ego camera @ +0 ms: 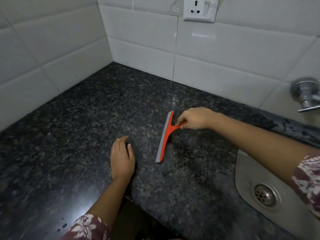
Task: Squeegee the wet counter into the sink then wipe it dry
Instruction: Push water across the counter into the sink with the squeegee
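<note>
Two walls of white tiles point(52, 49) meet at the far corner of a dark, speckled granite tabletop point(86, 127). A white socket point(199, 9) sits high on the back wall, and a chrome tap point(306, 96) juts from the same wall at the right. Below it a steel sink point(245, 170) is sunk into the tabletop's right end, its drain point(265, 194) in view. Darker, wet-looking patches show on the stone between the squeegee point(165, 137) and the sink, and more along the back edge near the tap.

The squeegee is on the tabletop about midway between front and back edges, nearer the sink than the left wall. Its long blade runs roughly front to back, the far end leaning a little toward the sink. The grey rubber strip faces the left wall, and the short red handle points right, toward the sink.

The right hand point(195, 118) pinches that handle, fingers curled around it. The left hand point(122, 158) lies palm down on the stone near the front edge, fingers relaxed and holding nothing, left of the blade and clear of it. Both forearms end in floral sleeves.
</note>
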